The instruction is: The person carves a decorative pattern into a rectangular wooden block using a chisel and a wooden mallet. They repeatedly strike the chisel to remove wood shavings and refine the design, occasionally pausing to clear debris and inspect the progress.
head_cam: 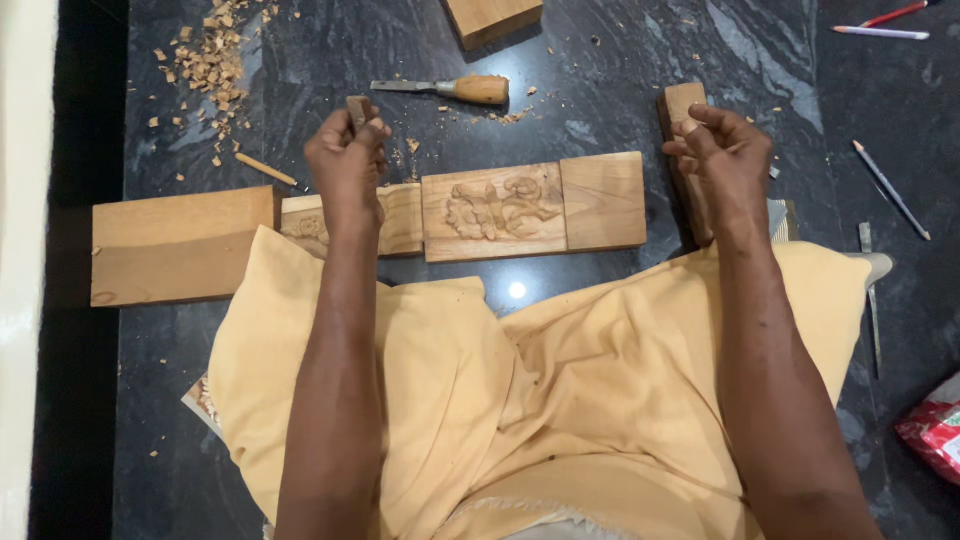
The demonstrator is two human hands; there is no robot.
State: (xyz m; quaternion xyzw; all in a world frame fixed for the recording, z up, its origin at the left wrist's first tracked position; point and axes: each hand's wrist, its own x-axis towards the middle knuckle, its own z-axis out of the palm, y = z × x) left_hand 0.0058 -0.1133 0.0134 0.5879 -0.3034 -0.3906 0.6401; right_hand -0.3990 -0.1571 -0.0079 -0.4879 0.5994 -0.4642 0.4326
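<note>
The left hand (347,160) is covering most of a small wooden handle (357,108), so its blade is not showing. The right hand (722,160) is hiding the middle of a wooden mallet (682,102). The top edge is cutting a wood block (492,18), and the right edge a red packet (935,428)

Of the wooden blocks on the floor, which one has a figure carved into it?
The middle block, lying between the two hands. A relief figure is cut into its face; the big plank on the left and the block beside it are smooth.
</note>
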